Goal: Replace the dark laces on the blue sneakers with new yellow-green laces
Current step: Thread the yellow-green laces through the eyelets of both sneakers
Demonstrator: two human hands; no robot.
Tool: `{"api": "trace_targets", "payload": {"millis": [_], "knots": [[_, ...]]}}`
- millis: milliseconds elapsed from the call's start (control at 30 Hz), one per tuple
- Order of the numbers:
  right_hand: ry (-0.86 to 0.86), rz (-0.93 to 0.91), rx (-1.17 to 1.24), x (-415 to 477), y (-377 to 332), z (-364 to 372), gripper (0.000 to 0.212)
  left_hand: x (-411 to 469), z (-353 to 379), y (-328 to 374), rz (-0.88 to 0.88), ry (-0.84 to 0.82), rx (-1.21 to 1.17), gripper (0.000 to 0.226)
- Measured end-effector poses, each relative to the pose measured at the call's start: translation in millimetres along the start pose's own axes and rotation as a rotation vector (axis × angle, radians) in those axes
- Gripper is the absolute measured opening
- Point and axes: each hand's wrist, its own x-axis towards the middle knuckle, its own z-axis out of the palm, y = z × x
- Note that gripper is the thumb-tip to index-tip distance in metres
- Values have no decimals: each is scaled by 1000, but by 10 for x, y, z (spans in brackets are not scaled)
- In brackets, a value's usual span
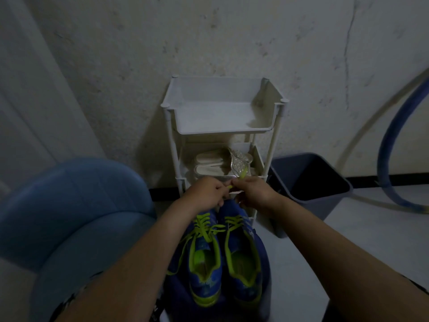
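Two blue sneakers with yellow-green trim sit side by side below my hands, the left sneaker (204, 259) and the right sneaker (243, 259). Yellow-green laces (207, 225) run through the eyelets of both. My left hand (206, 194) and my right hand (254, 194) are close together above the toes. Each pinches a piece of yellow-green lace (229, 187), and a lace tip (242, 175) sticks up from my right hand. No dark laces are in view.
A white tiered plastic rack (222, 129) stands against the wall just behind my hands, with pale sandals (209, 163) on its lower shelf. A dark bin (308, 180) is to the right, a blue seat (76, 205) to the left, a blue hose (392, 140) far right.
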Motion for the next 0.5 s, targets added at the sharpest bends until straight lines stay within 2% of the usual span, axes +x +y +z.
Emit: {"api": "trace_targets", "payload": {"millis": [133,233,400,500], "knots": [[87,-24,-66,0,37,-20,19,1,-81,-19,-45,44,81,28],[106,-39,-21,-7,10,-51,5,2,-168,-66,-80,-7,151,24],[115,-28,-149,-32,17,-79,16,12,-235,-133,-54,33,348,20],[110,-16,-302,-13,67,-97,17,62,-252,-206,-120,66,499,17]]}}
